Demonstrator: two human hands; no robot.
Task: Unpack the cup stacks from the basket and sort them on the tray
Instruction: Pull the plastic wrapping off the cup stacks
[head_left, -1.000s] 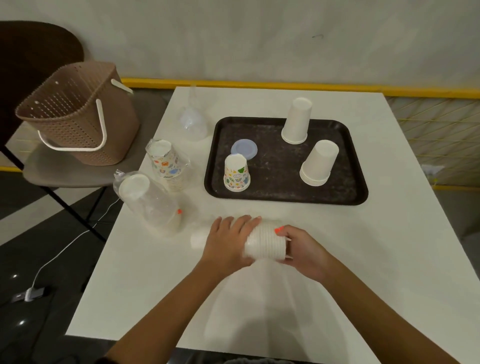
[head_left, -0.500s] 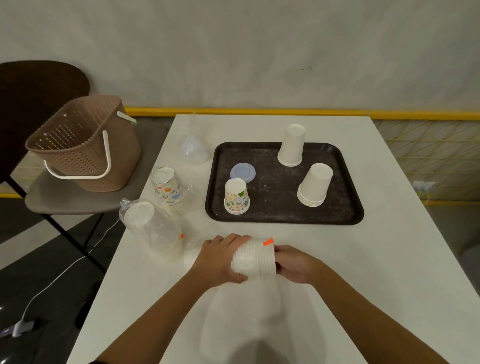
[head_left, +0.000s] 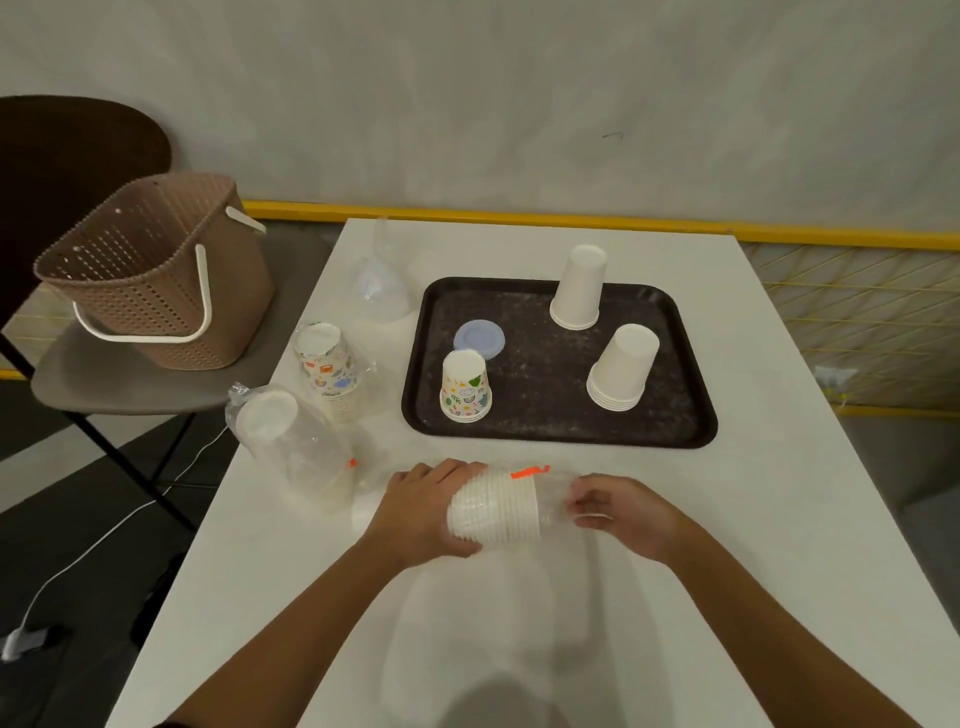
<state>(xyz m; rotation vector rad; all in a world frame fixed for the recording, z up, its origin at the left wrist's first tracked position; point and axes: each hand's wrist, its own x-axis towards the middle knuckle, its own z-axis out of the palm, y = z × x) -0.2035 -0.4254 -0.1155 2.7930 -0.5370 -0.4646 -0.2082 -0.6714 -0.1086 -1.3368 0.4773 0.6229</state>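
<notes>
My left hand grips a sideways stack of white cups in a clear plastic sleeve with an orange tag, just above the table's near middle. To its right, my right hand pinches the loose open end of that sleeve. The dark tray behind holds a tall white cup stack, a shorter white stack, a patterned cup stack and a pale blue lid, all cups upside down. The brown basket sits on a chair at the left.
Left of the tray stand a wrapped patterned cup stack, a wrapped white stack lying tilted, and a clear plastic bag. The white table has bare surface at right and front. A cable lies on the floor at left.
My right hand has drawn away to the right from the stack's end, stretching the clear sleeve out. The left hand keeps its hold on the cups.
</notes>
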